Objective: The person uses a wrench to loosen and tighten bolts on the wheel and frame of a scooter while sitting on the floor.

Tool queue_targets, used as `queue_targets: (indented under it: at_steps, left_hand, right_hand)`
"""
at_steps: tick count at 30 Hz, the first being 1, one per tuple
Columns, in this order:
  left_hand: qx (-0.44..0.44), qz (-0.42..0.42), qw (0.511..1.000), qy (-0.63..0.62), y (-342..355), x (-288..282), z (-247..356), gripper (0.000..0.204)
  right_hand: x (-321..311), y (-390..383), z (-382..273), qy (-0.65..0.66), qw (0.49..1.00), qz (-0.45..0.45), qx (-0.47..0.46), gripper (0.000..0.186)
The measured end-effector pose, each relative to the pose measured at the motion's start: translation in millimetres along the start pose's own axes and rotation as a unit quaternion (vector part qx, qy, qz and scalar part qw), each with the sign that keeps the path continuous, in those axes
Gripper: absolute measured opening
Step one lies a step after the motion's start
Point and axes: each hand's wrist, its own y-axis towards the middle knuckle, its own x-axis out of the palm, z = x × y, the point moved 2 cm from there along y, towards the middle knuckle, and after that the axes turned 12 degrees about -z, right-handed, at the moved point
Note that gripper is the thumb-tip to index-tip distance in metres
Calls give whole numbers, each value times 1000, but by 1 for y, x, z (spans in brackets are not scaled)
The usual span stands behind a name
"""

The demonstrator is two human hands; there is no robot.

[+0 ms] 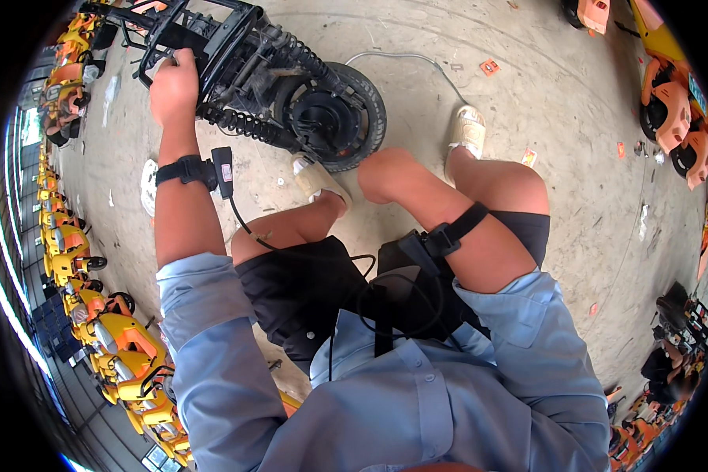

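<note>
At the upper left stands a stripped scooter frame (219, 59) of black tubing, with a rear wheel (367, 101) at its right end. My left hand (173, 88) is wrapped round a black tube of that frame, thumb on top. A black coil-spring shock absorber (248, 126) runs from the frame toward the wheel hub. Close beside the tyre's near edge is my right hand (385, 175), curled into a fist. Its fingertips are turned away, so whatever they hold is hidden. Both forearms carry black straps with small devices.
My feet in pale slippers (468, 131) flank the wheel. A grey cable (405, 55) curves over the concrete floor, where scraps of litter lie. Rows of yellow scooters (126, 346) line the left; orange scooters (669, 118) stand at the right. Dark parts (680, 315) are heaped at the lower right.
</note>
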Motion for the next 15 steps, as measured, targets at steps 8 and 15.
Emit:
queue_targets:
  at_steps: [8, 15]
  left_hand:
    - [-8, 8, 1000, -11, -16, 4, -9, 60]
    - [-17, 22, 998, -52, -24, 9, -29, 59]
  right_hand:
    - [1, 1, 0, -8, 1000, -20, 14, 26]
    - [-6, -6, 1, 4, 1000, -23, 20, 26]
